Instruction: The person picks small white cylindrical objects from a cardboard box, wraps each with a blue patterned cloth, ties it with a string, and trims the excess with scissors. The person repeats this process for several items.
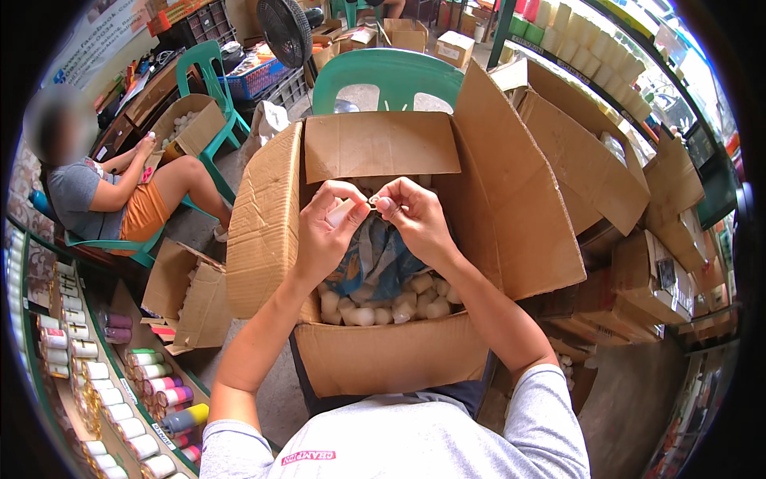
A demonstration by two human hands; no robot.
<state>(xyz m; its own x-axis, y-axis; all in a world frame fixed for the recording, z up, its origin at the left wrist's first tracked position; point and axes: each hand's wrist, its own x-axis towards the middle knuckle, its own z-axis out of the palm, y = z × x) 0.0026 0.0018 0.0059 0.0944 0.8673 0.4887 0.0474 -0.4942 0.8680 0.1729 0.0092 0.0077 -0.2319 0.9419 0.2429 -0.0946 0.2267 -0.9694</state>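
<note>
Hands are meeting above the open cardboard box (263, 231): left hand (327, 231) is closing around a white candle (341, 214), right hand (415, 217) is pinching perhaps its wick. Light, waxy, brittle; best held round the body. More candles (375, 307) are lying below the grip.

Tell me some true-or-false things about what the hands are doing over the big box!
1. Both hands are raised over an open cardboard box. True.
2. The left hand holds a small white candle. True.
3. The right hand rests flat on the floor. False: it is up by the left hand, its fingertips pinching at the top of the candle.
4. The box is full of red balls. False: it holds many white candles and a crumpled blue cloth or bag.
5. A green plastic chair stands behind the box. True.
6. Nobody else is around. False: another person sits at the left.
</note>
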